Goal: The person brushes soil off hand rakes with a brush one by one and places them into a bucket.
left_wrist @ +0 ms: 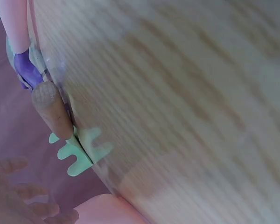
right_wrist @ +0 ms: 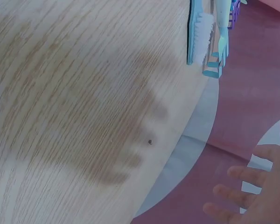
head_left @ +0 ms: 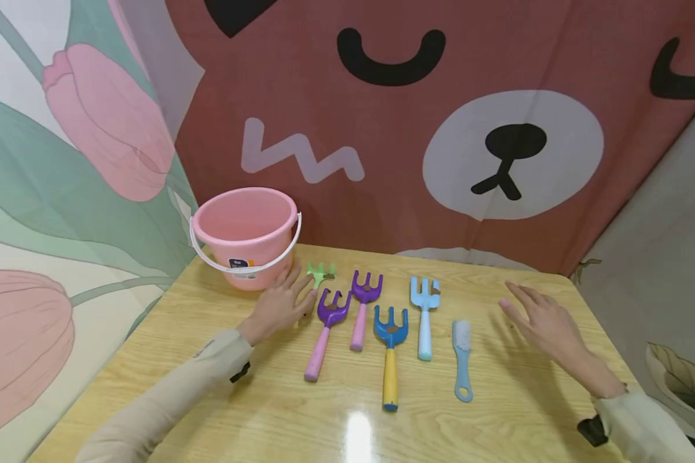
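Observation:
My left hand (head_left: 278,307) hovers between the pink bucket (head_left: 244,225) and a small green garden fork (head_left: 320,272), its fingers loosely spread and holding nothing. In the left wrist view, this green fork (left_wrist: 77,156) has a brown handle and lies apart from the fingers. Two purple garden forks with pink handles (head_left: 318,354) (head_left: 360,325) lie to that hand's right. Over the right side of the table my right hand (head_left: 550,328) is raised, fingers spread, with nothing in it. Nearest to it is a blue brush (head_left: 463,370) with white bristles.
Between the purple forks and the brush lie a blue fork with a yellow handle (head_left: 390,373) and a light blue fork (head_left: 425,321). Brown bits show on several forks' tines. A bear-patterned cloth (head_left: 382,212) hangs behind the wooden table (head_left: 237,411).

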The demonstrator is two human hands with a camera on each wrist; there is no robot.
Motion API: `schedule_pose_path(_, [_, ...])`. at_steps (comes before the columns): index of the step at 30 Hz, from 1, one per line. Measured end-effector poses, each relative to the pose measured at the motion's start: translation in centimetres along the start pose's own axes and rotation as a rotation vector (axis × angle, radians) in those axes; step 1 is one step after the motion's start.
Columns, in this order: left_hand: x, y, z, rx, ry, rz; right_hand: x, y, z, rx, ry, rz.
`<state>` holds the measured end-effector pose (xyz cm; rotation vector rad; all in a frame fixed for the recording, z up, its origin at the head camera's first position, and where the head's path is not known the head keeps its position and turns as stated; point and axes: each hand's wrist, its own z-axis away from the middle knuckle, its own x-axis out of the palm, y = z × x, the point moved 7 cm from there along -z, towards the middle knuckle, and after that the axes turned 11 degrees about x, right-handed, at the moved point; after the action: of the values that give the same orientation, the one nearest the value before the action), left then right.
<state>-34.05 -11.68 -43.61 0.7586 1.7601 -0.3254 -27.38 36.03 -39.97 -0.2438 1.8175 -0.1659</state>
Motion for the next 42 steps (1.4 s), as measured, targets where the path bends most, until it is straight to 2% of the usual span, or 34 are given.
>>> schedule_pose_path(20, [0.6,-0.4,0.4,-0.011,0.047,0.048,0.5,-1.3,0.1,0.019,-0.028,-0.009])
schedule_pose_path(27, [0.7,-0.5,0.7,-0.057,0.009,0.093,1.1,-2.1,0.5,0.017,-0.041,-0.027])
schedule_pose_path(32, [0.9,-0.6,0.7,-0.068,-0.007,0.096,1.8,-2.6,0.8,0.001,-0.033,-0.032])
schedule_pose_path(36, [1.0,-0.6,0.7,-0.066,-0.016,0.095,2.5,-3.2,1.3,-0.015,-0.033,-0.027])
schedule_pose_path(42, [0.9,-0.5,0.5,-0.049,-0.031,0.096,3.6,-3.9,1.9,0.003,-0.075,-0.013])
